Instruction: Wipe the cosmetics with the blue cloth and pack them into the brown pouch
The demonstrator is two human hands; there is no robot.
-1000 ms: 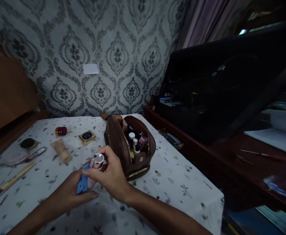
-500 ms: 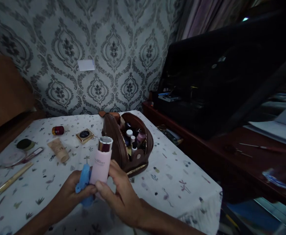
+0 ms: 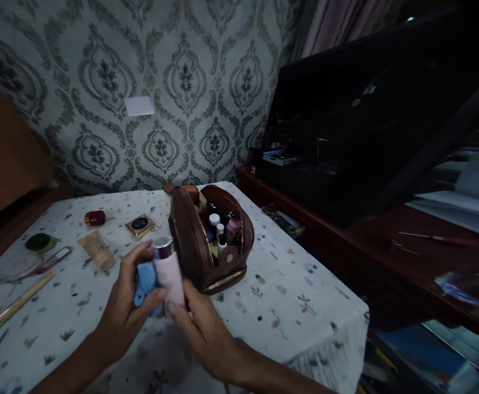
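Between my hands a pink bottle [image 3: 169, 276] with a shiny silver cap is tilted slightly left. My right hand [image 3: 208, 325] grips its lower part with thumb and fingers. A crumpled blue cloth [image 3: 145, 282] is in my left hand [image 3: 126, 301], pressed against the bottle's left side, with the fingers curled behind it. Just beyond stands an unzipped brown makeup bag [image 3: 190, 241], with several small bottles inside, one with a white cap [image 3: 214, 219].
On the patterned tablecloth [image 3: 288, 273] lie a beige tube [image 3: 97, 251], a gold compact [image 3: 139, 225], a dark red bottle [image 3: 95, 218], an open round compact [image 3: 41, 242] and a gold brush [image 3: 15, 303]. To the right, a dark red desk [image 3: 358, 246] bears a large black screen [image 3: 338, 126].
My left hand has shifted up along the bottle, bringing the blue cloth against its side. The bottle has tipped to the left, while my right hand keeps its hold low down.
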